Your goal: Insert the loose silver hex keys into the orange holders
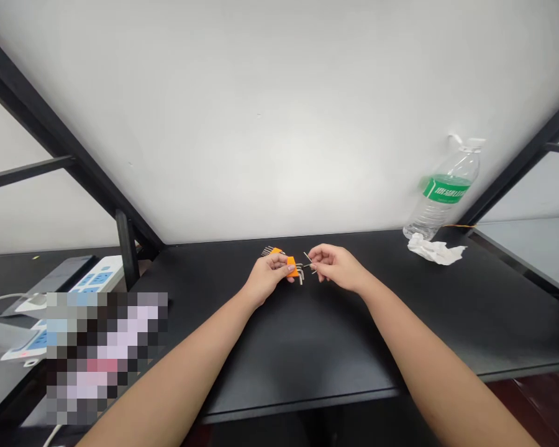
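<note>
Your two bare arms come in from the bottom, close to the camera, and reach out over the black table (307, 347). Its front edge is just under your elbows. The top is flat, smooth and dark, with lots of open room on both sides of your hands.

Your left hand (266, 278) is closed around an orange hex key holder (290, 266), near the back middle of the table. Thin metal keys stick out of it at both ends. Your right hand (335, 267) pinches one small silver hex key (307, 257) with its fingertips, just beside the holder.

Far right stands one clear plastic water bottle (442, 197) with a green label. One crumpled white tissue (435, 249) lies touching it. Far left sit two white power strips (93, 279).
</note>
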`<state>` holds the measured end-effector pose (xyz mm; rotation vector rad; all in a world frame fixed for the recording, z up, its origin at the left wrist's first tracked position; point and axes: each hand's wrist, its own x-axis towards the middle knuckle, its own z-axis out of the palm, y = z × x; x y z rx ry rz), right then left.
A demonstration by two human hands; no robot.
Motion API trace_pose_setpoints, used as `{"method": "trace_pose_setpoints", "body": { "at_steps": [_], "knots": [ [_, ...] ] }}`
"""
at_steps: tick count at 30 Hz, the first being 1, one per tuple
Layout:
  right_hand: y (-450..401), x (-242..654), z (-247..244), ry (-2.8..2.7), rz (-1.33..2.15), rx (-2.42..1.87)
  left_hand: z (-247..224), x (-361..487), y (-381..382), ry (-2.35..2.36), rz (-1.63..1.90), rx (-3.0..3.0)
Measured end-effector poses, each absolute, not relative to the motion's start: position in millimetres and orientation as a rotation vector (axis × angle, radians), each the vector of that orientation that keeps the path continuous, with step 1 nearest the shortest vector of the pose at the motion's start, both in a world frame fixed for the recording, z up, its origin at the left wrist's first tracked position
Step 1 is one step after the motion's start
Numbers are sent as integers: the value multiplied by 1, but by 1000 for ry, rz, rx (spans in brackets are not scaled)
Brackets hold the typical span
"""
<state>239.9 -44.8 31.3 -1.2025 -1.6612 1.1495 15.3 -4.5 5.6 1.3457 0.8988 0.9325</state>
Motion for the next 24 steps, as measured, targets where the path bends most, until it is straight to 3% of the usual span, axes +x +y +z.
{"method": "trace_pose_setpoints", "body": {
  "at_steps": [9, 18, 24],
  "knots": [
    [-42, 226, 20, -1720, 1254, -1130, 9, 14, -6, 822, 870, 1347],
    [-46, 241, 36, -1916, 754, -1270, 9, 12, -7, 799, 887, 1361],
    [-45, 238, 32, -1989, 648, -1248, 12, 13, -9, 808, 848, 1367]
  ]
}}
